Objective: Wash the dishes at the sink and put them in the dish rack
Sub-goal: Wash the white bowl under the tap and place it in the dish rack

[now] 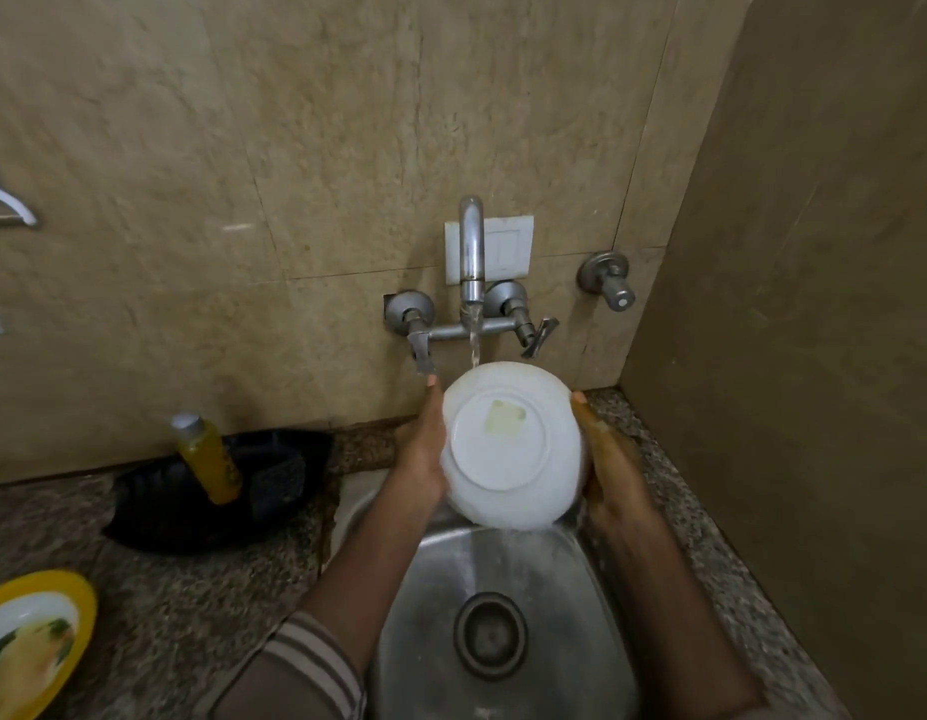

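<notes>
I hold a white plate (508,446) upright over the steel sink (430,605), its underside facing me, with a pale label patch near the middle. My left hand (422,449) grips its left rim and my right hand (604,459) grips its right rim. Water runs from the wall tap (472,252) onto the plate's top edge and spills off its lower edge into the basin. The front face of the plate is hidden.
A black tray (155,506) holding a yellow soap bottle (207,459) sits on the granite counter (191,589) to the left. A yellow-rimmed plate (40,636) lies at the lower left. A side wall (814,356) closes off the right. No dish rack is in view.
</notes>
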